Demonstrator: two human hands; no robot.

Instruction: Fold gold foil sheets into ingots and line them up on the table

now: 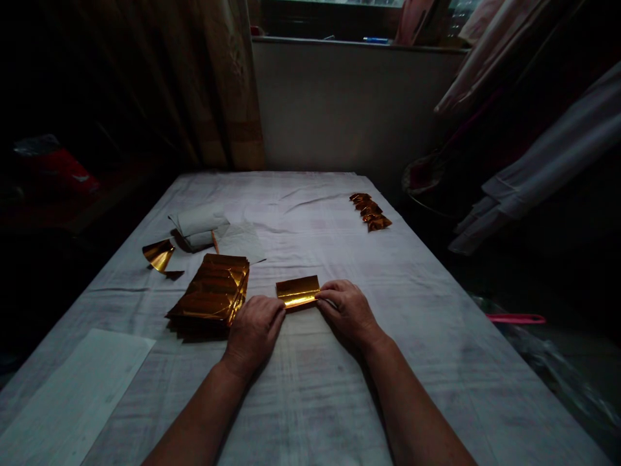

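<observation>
Between my hands lies a small sheet of gold foil paper (pixel 297 291), creased lengthwise, with its near edge lifted in a fold. My left hand (pixel 256 327) pinches its near left corner. At the near right end, my right hand (pixel 347 310) grips it between thumb and fingers. Just left of my left hand rests a thick stack of gold foil sheets (pixel 208 288). Farther off at the right edge stand several folded gold foil pieces (pixel 371 212) in a row.
A cloth (pixel 310 233) covers the table. Left of centre are crumpled grey paper (pixel 196 223) and a curled gold foil scrap (pixel 159 254); a white sheet (pixel 82 388) lies near left. Clothes (pixel 548 162) hang at the right. A pink handle (pixel 517 318) shows beside the table.
</observation>
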